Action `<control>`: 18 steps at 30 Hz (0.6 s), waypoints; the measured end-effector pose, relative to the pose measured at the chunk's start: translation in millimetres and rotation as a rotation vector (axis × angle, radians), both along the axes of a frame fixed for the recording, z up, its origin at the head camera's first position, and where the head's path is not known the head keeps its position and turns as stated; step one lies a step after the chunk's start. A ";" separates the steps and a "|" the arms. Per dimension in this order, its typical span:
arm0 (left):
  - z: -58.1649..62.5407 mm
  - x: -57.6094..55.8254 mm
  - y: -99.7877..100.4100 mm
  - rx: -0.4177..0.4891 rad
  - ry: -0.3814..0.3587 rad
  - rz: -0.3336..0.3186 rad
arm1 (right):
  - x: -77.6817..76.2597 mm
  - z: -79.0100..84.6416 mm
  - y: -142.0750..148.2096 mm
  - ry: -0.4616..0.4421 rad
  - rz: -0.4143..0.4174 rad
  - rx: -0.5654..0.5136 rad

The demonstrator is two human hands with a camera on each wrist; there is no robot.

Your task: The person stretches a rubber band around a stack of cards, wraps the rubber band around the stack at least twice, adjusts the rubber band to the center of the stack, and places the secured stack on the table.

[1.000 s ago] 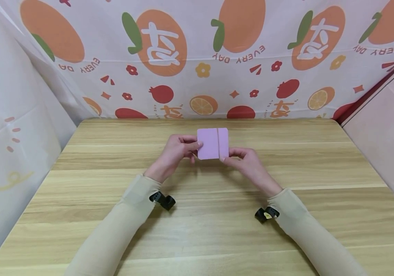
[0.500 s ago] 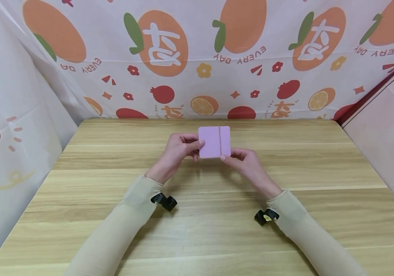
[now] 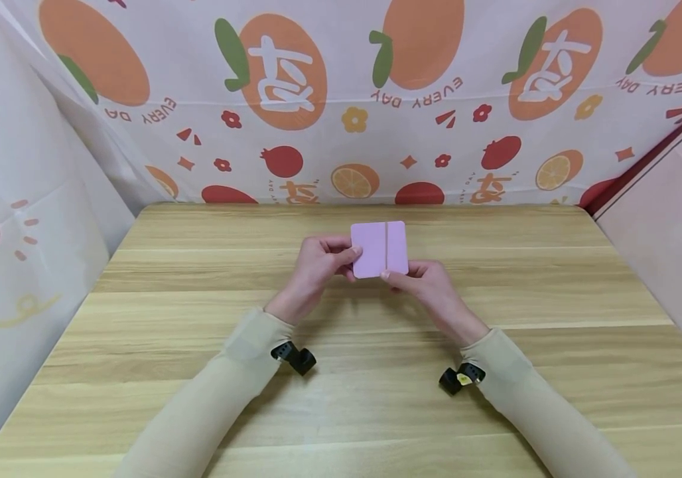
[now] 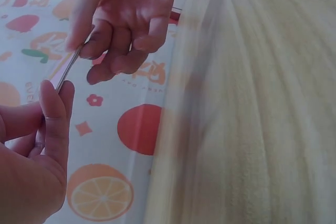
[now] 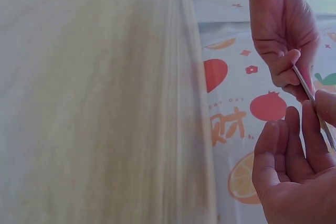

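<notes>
In the head view a thin lilac square notebook [image 3: 369, 255] with a narrow brownish band running down its right half is held up over the far part of the table. My left hand [image 3: 315, 267] pinches its left edge, thumb on the front face. At the lower right corner, my right hand [image 3: 435, 287] pinches it, with the thumb tip at the band's lower end. Seen nearly edge-on in the left wrist view, the notebook [image 4: 68, 69] shows thin layers. The right hand's other fingers [image 5: 273, 145] are loosely bent behind it in the right wrist view.
The wood-grain table [image 3: 341, 398] spreads beneath both arms. A fruit-print cloth [image 3: 329, 146] hangs along the table's back edge. Pale cloth [image 3: 24, 159] closes the left side, and a pale pink panel [image 3: 669, 239] stands on the right. Each sleeve cuff carries a small black camera [image 3: 302, 360].
The notebook and the left hand have shifted a little to the right, rising slightly and then dipping again. The right hand has barely moved and keeps its pinch at the lower corner.
</notes>
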State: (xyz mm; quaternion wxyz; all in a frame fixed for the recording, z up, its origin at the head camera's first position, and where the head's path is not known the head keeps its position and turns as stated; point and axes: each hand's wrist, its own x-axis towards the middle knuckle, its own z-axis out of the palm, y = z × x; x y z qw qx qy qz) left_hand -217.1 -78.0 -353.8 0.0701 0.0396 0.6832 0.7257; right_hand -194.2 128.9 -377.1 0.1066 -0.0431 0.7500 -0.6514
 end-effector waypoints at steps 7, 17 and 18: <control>-3.6 0.8 1.6 0.007 -0.010 0.020 | -1.5 -6.0 -1.5 -0.022 -0.009 -0.049; -8.1 3.8 7.2 0.028 0.003 -0.013 | 2.0 -11.1 -5.8 -0.041 -0.030 -0.037; -8.5 3.5 7.2 0.032 0.005 -0.015 | 2.1 -11.4 -5.7 -0.041 -0.031 -0.044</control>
